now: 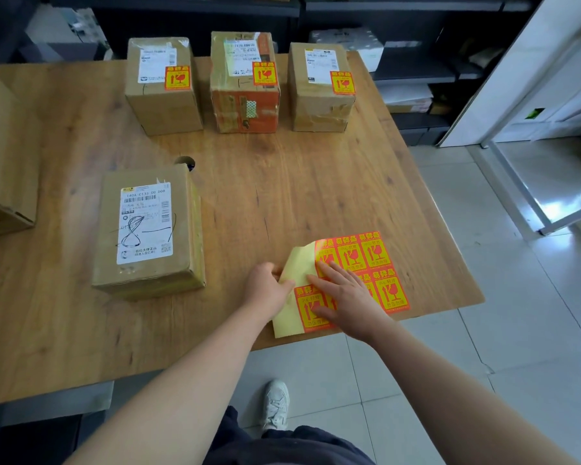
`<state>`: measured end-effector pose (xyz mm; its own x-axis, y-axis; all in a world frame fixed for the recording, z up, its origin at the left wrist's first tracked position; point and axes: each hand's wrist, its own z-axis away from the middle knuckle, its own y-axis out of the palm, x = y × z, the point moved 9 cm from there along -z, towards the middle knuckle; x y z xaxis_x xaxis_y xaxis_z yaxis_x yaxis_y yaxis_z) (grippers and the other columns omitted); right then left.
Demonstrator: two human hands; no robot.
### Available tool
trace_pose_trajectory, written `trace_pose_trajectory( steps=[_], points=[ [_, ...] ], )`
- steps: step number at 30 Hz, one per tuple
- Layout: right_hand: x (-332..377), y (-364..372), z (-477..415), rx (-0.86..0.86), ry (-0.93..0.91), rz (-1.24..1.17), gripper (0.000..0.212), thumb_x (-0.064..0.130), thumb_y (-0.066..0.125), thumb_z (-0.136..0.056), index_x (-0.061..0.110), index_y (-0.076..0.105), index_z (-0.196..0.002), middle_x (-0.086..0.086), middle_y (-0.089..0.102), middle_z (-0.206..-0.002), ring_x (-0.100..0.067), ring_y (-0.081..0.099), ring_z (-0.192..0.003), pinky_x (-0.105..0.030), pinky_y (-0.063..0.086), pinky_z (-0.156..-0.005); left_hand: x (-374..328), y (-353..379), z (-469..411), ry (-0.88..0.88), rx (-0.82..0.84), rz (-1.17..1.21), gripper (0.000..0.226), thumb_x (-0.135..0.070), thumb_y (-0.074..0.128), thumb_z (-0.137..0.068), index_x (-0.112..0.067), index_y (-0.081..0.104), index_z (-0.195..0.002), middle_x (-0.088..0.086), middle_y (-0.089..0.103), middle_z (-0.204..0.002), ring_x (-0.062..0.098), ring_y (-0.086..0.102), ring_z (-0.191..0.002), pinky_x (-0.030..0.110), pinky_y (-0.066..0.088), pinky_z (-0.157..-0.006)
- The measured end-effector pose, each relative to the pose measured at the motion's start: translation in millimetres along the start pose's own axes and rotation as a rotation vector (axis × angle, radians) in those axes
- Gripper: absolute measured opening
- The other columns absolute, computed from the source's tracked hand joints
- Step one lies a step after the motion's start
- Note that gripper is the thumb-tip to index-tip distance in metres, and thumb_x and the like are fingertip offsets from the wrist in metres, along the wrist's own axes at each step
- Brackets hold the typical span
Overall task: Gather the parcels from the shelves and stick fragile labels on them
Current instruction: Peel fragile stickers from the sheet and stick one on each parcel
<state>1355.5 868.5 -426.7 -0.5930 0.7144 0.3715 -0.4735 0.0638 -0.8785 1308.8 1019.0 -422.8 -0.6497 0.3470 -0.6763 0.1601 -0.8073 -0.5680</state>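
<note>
Right hand (348, 297) lies flat, fingers spread, on the label sheet (379, 263); left hand (269, 290) fingers pinch its backing.

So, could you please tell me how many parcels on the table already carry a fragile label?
3, all in the far row: the left brown parcel, the middle orange-printed parcel and the right brown parcel. The near parcel shows none; the box at the left edge is cropped.

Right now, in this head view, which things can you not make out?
- Sticker sheet: middle stickers hidden under right hand.
- Left hand: fingertips tucked behind the peeled backing.
- Box at left edge: cut off by the frame.
- Near parcel: shipping-label print too small.
- Shelves: dark, contents unclear.
</note>
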Motion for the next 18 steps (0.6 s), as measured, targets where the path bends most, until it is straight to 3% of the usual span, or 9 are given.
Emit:
trace_pose_trajectory(
  steps=[2, 5, 11, 15, 18],
  points=[
    [1, 1, 1, -0.003, 0.008, -0.006, 0.061, 0.046, 0.053, -0.091, 0.038, 0.027, -0.146, 0.008, 0.007, -0.159, -0.013, -0.004, -0.145, -0.039, -0.002, -0.117, 1, 1, 0, 0.003, 0.064, -0.081, 0.020, -0.029, 0.067, -0.085, -0.011, 0.064, -0.094, 0.005, 0.067, -0.093, 0.019, 0.063, -0.080, 0.035, 0.053, -0.065],
    [3, 0, 1, -0.020, 0.040, -0.045, 0.059, 0.046, 0.053, -0.091, 0.041, 0.028, -0.145, 0.009, 0.009, -0.159, -0.013, -0.004, -0.145, -0.039, -0.004, -0.115, 5, 3, 0, -0.020, 0.120, -0.002, 0.017, -0.027, 0.066, -0.087, -0.014, 0.062, -0.097, 0.002, 0.066, -0.095, 0.014, 0.061, -0.078, 0.026, 0.045, -0.055],
    [4, -11, -3, -0.083, 0.122, -0.133, 0.056, 0.045, 0.059, -0.088, 0.041, 0.039, -0.139, 0.006, 0.031, -0.150, -0.020, 0.022, -0.140, -0.047, 0.015, -0.113, 16, 8, 4, -0.178, 0.092, 0.457, 0.039, -0.017, 0.067, -0.086, -0.009, 0.052, -0.121, 0.009, 0.064, -0.112, 0.025, 0.062, -0.097, 0.045, 0.052, -0.086],
    [7, -19, -7, -0.148, 0.115, -0.276, 0.050, 0.036, 0.069, -0.083, 0.035, 0.053, -0.131, 0.008, 0.045, -0.133, -0.014, 0.040, -0.123, -0.036, 0.038, -0.102, 14, 7, 4, -0.167, 0.103, 0.502, 0.041, -0.018, 0.068, -0.085, -0.010, 0.052, -0.122, 0.008, 0.064, -0.113, 0.024, 0.062, -0.098, 0.046, 0.052, -0.086],
    [8, -29, -8, -0.229, 0.094, -0.349, 0.042, 0.034, 0.073, -0.080, 0.030, 0.063, -0.120, 0.008, 0.053, -0.122, -0.012, 0.047, -0.113, -0.028, 0.043, -0.089, 12, 6, 3, -0.150, 0.134, 0.480, 0.040, -0.021, 0.068, -0.086, -0.011, 0.052, -0.121, 0.007, 0.064, -0.113, 0.024, 0.062, -0.098, 0.046, 0.052, -0.086]
  ],
)
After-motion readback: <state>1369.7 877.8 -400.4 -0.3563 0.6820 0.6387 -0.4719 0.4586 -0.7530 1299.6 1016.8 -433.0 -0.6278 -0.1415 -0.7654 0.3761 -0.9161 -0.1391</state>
